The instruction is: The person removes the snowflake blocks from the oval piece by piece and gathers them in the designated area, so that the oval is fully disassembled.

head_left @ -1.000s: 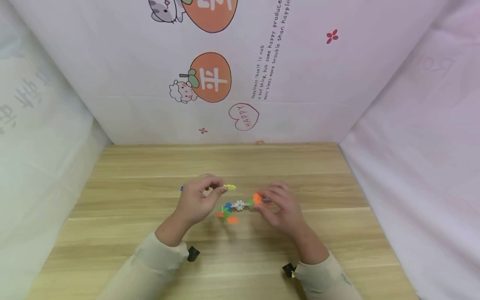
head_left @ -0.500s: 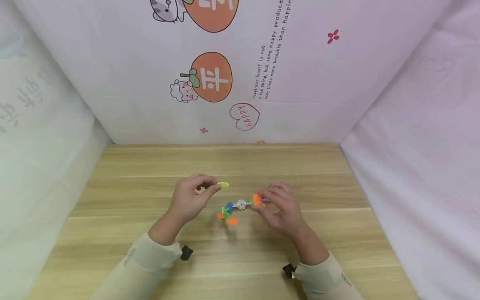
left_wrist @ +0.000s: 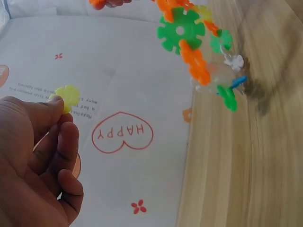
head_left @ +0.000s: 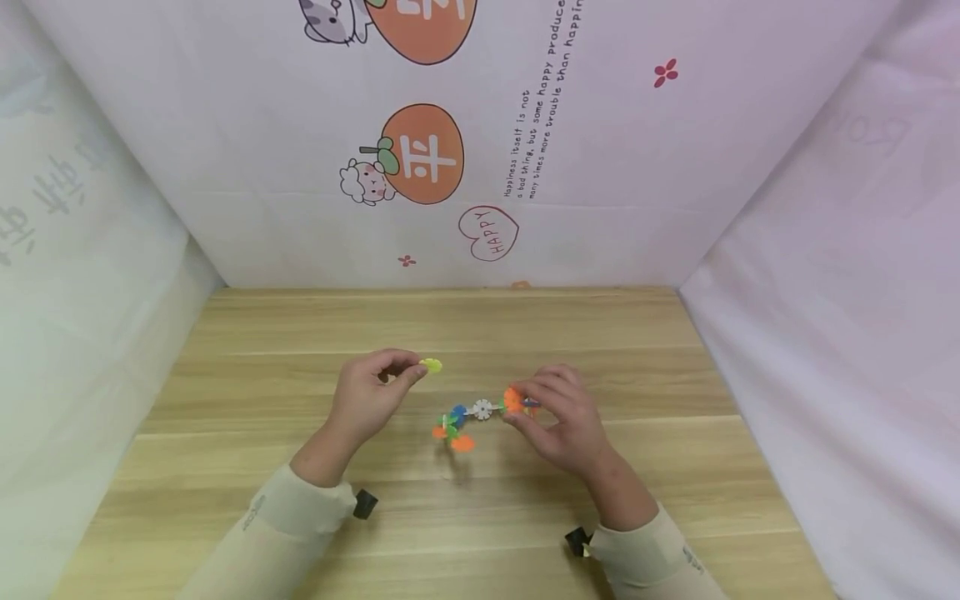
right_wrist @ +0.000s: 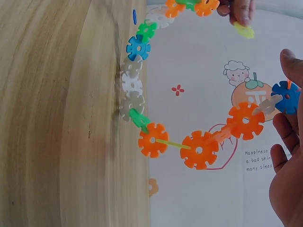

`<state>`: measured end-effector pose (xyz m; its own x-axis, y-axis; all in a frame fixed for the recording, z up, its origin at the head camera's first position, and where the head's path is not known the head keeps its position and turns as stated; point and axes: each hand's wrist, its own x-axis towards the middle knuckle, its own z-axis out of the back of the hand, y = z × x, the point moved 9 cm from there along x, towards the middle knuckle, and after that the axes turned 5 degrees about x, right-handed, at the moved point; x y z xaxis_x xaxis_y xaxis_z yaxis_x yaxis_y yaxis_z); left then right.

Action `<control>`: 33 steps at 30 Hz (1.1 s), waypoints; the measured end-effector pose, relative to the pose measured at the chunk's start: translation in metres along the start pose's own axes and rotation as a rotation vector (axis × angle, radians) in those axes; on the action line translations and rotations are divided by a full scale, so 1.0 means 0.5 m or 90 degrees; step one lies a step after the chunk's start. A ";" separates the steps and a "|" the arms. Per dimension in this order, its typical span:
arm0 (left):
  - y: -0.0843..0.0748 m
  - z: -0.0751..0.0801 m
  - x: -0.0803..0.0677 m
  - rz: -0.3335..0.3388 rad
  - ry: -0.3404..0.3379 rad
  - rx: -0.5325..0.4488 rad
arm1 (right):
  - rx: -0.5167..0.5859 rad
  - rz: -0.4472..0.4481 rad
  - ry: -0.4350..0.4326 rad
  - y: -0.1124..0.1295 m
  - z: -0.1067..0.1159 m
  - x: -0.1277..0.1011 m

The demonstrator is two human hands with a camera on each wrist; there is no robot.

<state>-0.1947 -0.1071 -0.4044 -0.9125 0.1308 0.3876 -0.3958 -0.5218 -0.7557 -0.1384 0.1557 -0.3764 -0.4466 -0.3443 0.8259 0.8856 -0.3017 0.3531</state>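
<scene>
My left hand pinches a small yellow snowflake disc between thumb and forefinger, a short way up and left of a chain of discs. In the left wrist view the yellow disc shows at the fingertips. My right hand holds one end of the chain of coloured discs, orange, white, blue and green, which hangs just above the wooden table. The right wrist view shows the chain curving in an arc, with its blue end disc at my fingers.
Printed white cloth walls close the table in at the back and on both sides. A thin blue piece lies on the wood beyond the chain. Bare wood stretches in front of and behind the hands.
My left hand has drawn the yellow disc leftward and slightly away from the chain. The right hand and the chain have stayed nearly where they were.
</scene>
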 end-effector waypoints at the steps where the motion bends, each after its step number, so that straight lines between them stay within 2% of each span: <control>1: 0.006 0.002 0.000 0.006 -0.001 0.003 | 0.000 0.000 0.000 0.000 0.000 0.000; 7: 0.048 0.020 0.004 0.041 -0.014 0.008 | 0.002 0.001 0.005 -0.001 -0.002 0.001; 16: 0.128 0.040 -0.004 0.159 -0.011 0.012 | 0.004 0.007 0.008 0.001 -0.005 0.004; 23: 0.176 0.065 -0.011 0.189 -0.024 0.064 | 0.002 0.009 0.008 0.002 -0.005 0.005; 28: 0.210 0.077 -0.017 0.218 -0.016 0.107 | -0.001 0.017 0.006 0.005 -0.005 0.006; 33: 0.246 0.086 -0.024 0.250 -0.009 0.121 | -0.001 0.018 0.006 0.006 -0.006 0.006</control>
<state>-0.2278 -0.2090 -0.4793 -0.9880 -0.1193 0.0976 0.0087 -0.6753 -0.7375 -0.1375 0.1511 -0.3741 -0.4225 -0.3611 0.8313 0.8977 -0.2932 0.3288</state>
